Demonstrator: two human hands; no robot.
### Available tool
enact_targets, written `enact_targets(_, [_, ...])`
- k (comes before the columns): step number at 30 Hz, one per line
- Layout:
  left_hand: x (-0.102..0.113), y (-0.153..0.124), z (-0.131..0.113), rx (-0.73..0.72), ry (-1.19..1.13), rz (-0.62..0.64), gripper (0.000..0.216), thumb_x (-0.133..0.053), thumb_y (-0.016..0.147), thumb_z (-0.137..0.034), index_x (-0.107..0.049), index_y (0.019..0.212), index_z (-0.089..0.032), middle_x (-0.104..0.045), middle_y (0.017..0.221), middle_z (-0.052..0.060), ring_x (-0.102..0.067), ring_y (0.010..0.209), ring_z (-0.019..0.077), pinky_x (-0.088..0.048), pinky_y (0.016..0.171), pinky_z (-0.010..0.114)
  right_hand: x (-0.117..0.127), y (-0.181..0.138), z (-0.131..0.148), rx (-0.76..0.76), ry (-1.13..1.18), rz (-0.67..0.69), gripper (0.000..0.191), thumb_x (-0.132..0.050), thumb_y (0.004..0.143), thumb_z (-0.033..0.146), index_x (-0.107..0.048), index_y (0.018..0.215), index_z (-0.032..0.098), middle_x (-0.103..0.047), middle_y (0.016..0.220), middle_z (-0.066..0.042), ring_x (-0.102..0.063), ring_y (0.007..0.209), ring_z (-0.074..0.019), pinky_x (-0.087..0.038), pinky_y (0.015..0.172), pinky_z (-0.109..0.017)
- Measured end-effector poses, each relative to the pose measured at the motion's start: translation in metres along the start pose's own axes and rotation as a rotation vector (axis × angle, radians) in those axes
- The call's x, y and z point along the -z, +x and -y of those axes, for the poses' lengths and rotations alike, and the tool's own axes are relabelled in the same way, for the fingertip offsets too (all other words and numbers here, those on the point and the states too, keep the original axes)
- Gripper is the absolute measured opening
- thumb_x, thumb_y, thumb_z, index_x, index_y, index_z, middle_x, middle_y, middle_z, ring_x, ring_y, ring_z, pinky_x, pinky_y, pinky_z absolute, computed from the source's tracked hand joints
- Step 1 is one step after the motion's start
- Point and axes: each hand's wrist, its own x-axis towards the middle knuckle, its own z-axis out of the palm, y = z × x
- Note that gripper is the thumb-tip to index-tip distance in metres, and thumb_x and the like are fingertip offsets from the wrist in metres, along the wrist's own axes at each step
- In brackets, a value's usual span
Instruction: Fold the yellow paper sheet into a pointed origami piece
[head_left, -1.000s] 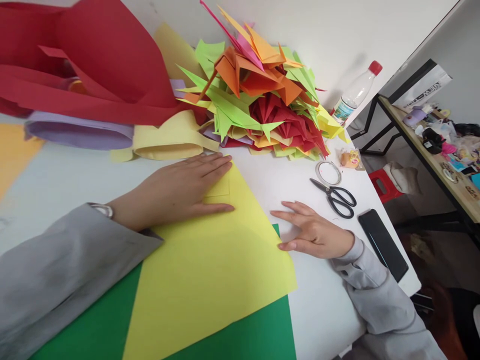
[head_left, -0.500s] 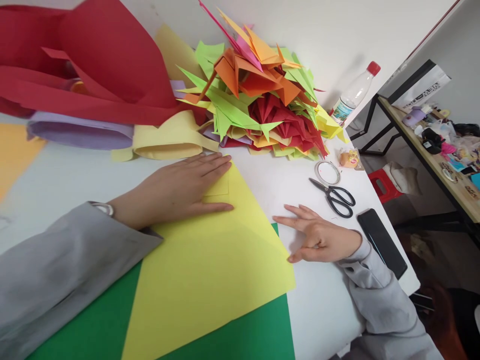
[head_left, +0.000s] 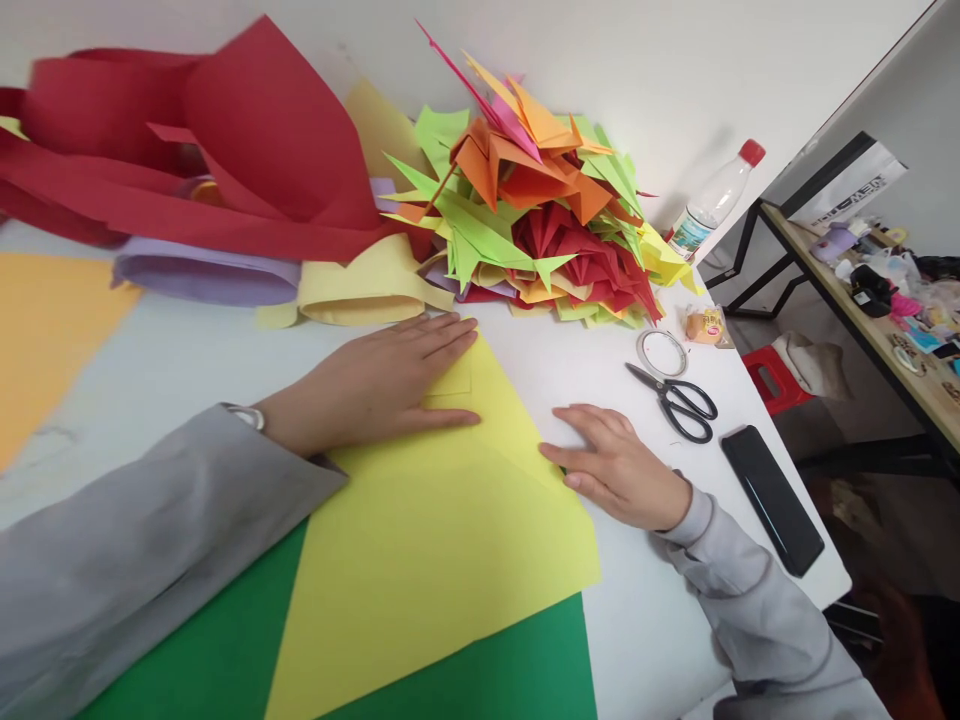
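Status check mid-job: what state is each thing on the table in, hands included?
Green sheet: flat, partly covered.
Yellow sheet: flat, askew on the green sheet.
Left hand: open, palm down on the yellow sheet's far corner.
Right hand: open, fingers at the yellow sheet's right edge.
Scissors: shut, lying flat.
Tape roll: lying flat.
Bottle: capped.
Phone: screen dark.
Folded-paper pile: heaped.

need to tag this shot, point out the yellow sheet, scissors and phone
yellow sheet (head_left: 420,540): head view, bare middle of the sheet
scissors (head_left: 663,391): head view, near the pivot
phone (head_left: 772,498): head view, middle of the dark screen
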Motion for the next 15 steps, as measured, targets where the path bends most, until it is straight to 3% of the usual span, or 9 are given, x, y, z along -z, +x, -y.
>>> enact_targets(6, [0.000, 0.000, 0.000, 0.006, 0.000, 0.003, 0.104, -0.026, 0.081, -0.082, -0.030, 0.147, -0.002, -0.026, 0.157, 0.018, -0.024, 0.144, 0.0293, -0.016, 0.118, 0.040, 0.016, -0.008, -0.001, 0.038, 0.046, 0.077, 0.032, -0.045, 0.099, 0.036, -0.075, 0.106, 0.026, -0.044, 0.148, -0.009, -0.032, 0.141, -0.0285, -0.034, 0.110, -0.051])
enact_targets(11, [-0.001, 0.000, 0.001, -0.002, -0.007, -0.005, 0.104, -0.026, 0.081, -0.082, -0.030, 0.147, -0.001, -0.026, 0.156, 0.020, -0.024, 0.145, 0.0303, -0.015, 0.118, 0.041, 0.026, -0.012, -0.001, 0.078, 0.138, 0.189, 0.038, -0.058, 0.092, 0.037, -0.074, 0.062, 0.023, -0.046, 0.148, -0.001, -0.026, 0.143, -0.0314, -0.027, 0.112, -0.055])
enact_targets(13, [0.000, 0.000, 0.000, -0.010, -0.008, -0.012, 0.103, -0.026, 0.081, -0.081, -0.030, 0.147, -0.003, -0.026, 0.156, 0.019, -0.024, 0.145, 0.0296, -0.016, 0.118, 0.040, 0.022, -0.009, -0.001, 0.083, 0.177, 0.134, 0.033, -0.058, 0.092, 0.036, -0.074, 0.065, 0.024, -0.051, 0.143, -0.002, -0.031, 0.142, -0.0291, -0.025, 0.113, -0.054])
enact_targets(15, [0.001, 0.000, -0.002, -0.028, -0.011, -0.018, 0.102, -0.028, 0.081, -0.081, -0.031, 0.147, -0.004, -0.028, 0.156, 0.018, -0.025, 0.144, 0.0294, -0.017, 0.118, 0.040, 0.016, -0.005, 0.001, 0.090, 0.221, 0.047, 0.025, -0.054, 0.094, 0.036, -0.076, 0.087, 0.025, -0.055, 0.139, -0.005, -0.039, 0.137, -0.0252, -0.024, 0.114, -0.051])
